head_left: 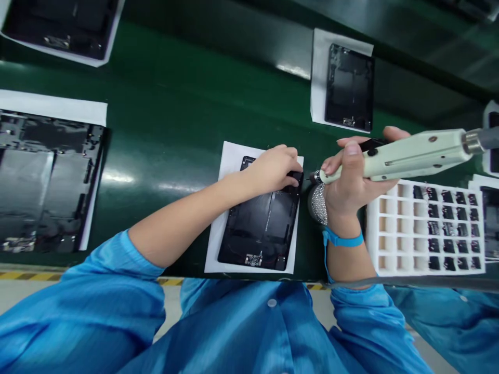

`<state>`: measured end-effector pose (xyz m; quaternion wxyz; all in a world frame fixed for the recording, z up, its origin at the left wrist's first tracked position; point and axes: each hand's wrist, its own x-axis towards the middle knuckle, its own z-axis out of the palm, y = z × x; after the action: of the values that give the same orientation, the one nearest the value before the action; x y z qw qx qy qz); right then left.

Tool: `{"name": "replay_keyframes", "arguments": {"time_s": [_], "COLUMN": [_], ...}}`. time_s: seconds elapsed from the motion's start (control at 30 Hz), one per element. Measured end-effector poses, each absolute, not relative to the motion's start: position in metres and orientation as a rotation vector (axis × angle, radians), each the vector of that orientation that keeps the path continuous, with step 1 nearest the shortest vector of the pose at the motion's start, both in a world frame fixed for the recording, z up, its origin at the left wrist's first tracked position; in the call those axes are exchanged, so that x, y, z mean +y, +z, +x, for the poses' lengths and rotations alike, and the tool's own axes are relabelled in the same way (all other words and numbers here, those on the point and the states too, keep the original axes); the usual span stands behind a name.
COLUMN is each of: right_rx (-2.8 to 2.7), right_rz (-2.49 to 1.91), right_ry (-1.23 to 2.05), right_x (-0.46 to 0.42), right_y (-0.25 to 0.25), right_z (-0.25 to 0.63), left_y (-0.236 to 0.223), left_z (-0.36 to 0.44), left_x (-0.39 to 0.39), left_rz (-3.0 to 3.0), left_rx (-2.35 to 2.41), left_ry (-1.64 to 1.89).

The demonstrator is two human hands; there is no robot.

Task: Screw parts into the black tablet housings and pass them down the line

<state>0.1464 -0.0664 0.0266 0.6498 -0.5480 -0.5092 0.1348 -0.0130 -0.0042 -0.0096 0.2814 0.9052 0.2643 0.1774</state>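
A black tablet back [262, 223] lies on a white sheet [231, 166] on the green belt [167, 119], straight in front of me. My left hand [275, 167] rests on the tablet's far right corner, fingers curled and pressing something small that I cannot make out. My right hand [349, 179] is wrapped round a pale green electric screwdriver [405, 155], which lies level with its tip pointing left, just off the tablet's corner. A blue wrist strap [343, 240] circles my right wrist. A round dish of small screws [317, 203] sits under that hand.
A white compartment tray [390, 228] with several small black parts stands at the right. More tablet backs on white sheets lie at the left [47, 182], far left top [62, 26] and back right [349, 85]. A yellow-black stripe [23, 275] marks the near edge.
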Motion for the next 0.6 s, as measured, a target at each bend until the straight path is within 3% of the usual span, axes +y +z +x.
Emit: {"name": "replay_keyframes", "arguments": {"time_s": [0.27, 0.6], "right_rx": [-1.156, -1.184], "right_rz": [-1.255, -1.305], "right_ry": [0.244, 0.271], "right_x": [-0.067, -0.067], "right_y": [0.030, 0.025], "right_z": [0.145, 0.142], "left_y": [-0.005, -0.009], "left_z": [-0.019, 0.005], "left_x": [-0.011, -0.009], "left_rz": [2.610, 2.273], "left_rx": [0.630, 1.005], "left_ry": [0.442, 0.460]}}
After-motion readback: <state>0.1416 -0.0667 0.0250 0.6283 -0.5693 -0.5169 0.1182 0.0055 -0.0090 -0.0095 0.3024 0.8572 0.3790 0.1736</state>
